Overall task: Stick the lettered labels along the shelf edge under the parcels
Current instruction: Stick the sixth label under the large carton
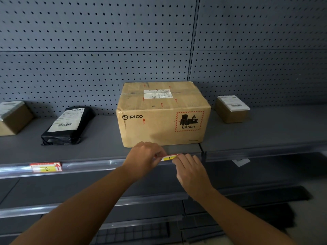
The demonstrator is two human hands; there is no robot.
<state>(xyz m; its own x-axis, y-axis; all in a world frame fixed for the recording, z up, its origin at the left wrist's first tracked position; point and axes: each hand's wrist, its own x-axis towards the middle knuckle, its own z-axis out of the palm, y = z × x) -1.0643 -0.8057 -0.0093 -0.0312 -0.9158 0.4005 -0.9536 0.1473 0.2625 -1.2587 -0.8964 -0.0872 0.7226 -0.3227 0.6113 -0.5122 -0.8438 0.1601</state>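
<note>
Label F [169, 157] sits on shelf edge [99, 165] at 6 o'clock of PICO box [163, 114]; our left hand [144, 156] and right hand [192, 171] pinch its ends. Label E [46, 167] at 9 o'clock, under black parcel [68, 125].

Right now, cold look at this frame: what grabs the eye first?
The big PICO carton at the shelf's centre, with its red-bordered UN 3481 battery mark on the front face. Just below it, the left hand and right hand pinch the F label at the shelf edge. Further left on that edge sits the E label, under the black parcel.
</note>
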